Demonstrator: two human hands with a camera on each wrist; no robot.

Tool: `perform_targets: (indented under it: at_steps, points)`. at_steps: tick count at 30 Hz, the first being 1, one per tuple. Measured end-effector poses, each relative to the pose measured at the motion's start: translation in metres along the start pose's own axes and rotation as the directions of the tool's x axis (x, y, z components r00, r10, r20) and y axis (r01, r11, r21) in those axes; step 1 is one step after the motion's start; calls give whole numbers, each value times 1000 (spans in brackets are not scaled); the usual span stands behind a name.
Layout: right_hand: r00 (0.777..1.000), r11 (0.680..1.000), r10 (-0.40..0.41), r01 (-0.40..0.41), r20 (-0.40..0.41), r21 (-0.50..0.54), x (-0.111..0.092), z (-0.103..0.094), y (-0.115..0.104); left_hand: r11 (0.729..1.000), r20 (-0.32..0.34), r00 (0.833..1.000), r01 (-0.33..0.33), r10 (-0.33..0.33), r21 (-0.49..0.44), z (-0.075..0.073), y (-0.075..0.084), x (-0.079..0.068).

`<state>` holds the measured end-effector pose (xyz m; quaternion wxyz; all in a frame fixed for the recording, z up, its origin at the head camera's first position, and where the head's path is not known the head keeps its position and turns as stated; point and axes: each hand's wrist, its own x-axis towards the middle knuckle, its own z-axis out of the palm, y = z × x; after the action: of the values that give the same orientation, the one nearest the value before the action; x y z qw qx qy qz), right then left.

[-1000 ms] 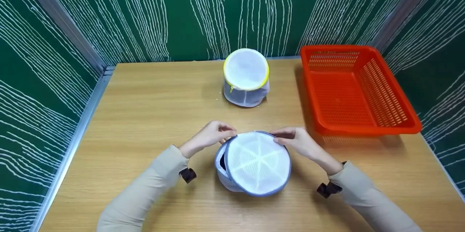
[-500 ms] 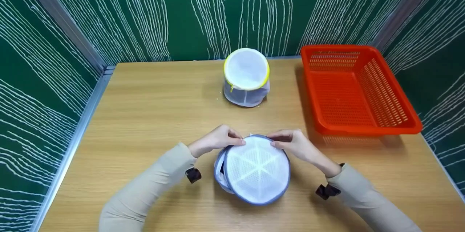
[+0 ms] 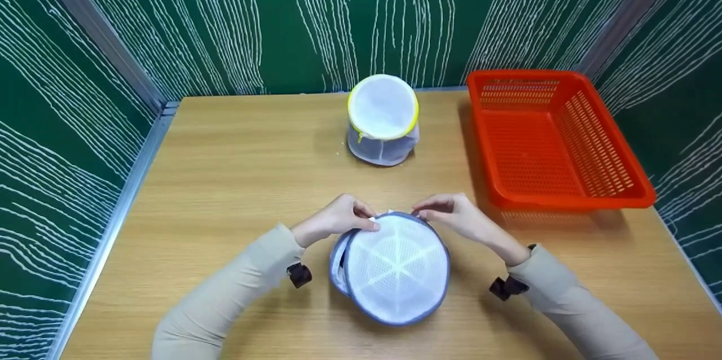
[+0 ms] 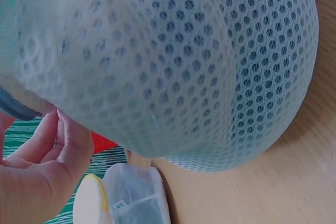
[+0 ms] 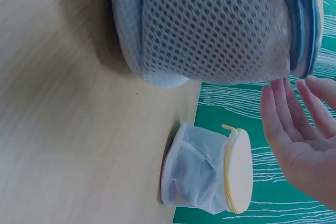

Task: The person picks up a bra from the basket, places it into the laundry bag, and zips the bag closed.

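A round white mesh laundry bag (image 3: 397,272) with blue trim stands on the table before me. Its lid is partly unzipped, with a gap along the left side. At the far left of the rim, my left hand (image 3: 338,218) pinches the edge between thumb and fingers. My right hand (image 3: 463,222) pinches the zippered edge at the far right; the zipper pull itself is too small to make out. In the right wrist view, the fingertips (image 5: 278,90) meet the blue zipper band. Honeycomb mesh of the bag (image 4: 178,66) fills most of the left wrist view.
Behind the bag stands a smaller white laundry bag (image 3: 382,109) with a yellow zipper, its lid shut. A red plastic basket (image 3: 564,202) sits at the right on the wooden table (image 3: 242,162). Green panels with white lines (image 3: 316,16) enclose the back and sides.
The bag's lid has shifted toward me, and the gap at its left has narrowed. My left hand moved right along the rim; my right hand first slid left, then its fingers shifted slightly at the edge.
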<state>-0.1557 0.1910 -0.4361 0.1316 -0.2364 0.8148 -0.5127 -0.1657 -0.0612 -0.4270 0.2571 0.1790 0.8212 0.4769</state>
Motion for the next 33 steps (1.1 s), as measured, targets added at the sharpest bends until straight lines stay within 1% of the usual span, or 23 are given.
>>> perform_targets:
  at_steps: [3, 6, 9, 13, 17, 21, 24, 28, 33]
  points:
    - [1000, 998, -25, 23, 19, 64, 7, -3, 8, 1000, -8, 1000, -14, 13, -8, 1, 0, 0]
    - [998, 993, -41, 37, 39, 110, 13, -4, 9, 1000, -15, 1000, -24, 24, -1, 1, 1, -1]
    - [997, 993, -29, 21, 70, 113, 20, -5, 9, 999, -15, 999, -35, 35, 9, 1, 1, -1]
    - [990, 998, -22, 13, 142, 68, 28, -4, 10, 999, -1, 999, -44, 44, -5, 1, 2, -1]
    - [972, 999, -34, 26, 232, 39, 34, -3, 10, 998, 23, 998, -57, 57, -14, 0, 0, -1]
    - [946, 997, -70, 60, 317, 43, 40, -1, 11, 998, 40, 997, -65, 65, -10, 0, -1, -1]
    - [924, 994, -107, 97, 367, 47, 43, 1, 12, 998, 44, 997, -67, 67, -6, 0, -1, -1]
    - [903, 993, -117, 114, 412, 32, 46, 4, 11, 997, 51, 996, -79, 80, -6, 0, -2, -1]
    - [889, 995, -104, 99, 445, 34, 48, 6, 9, 997, 59, 995, -76, 75, 12, 0, -2, -2]
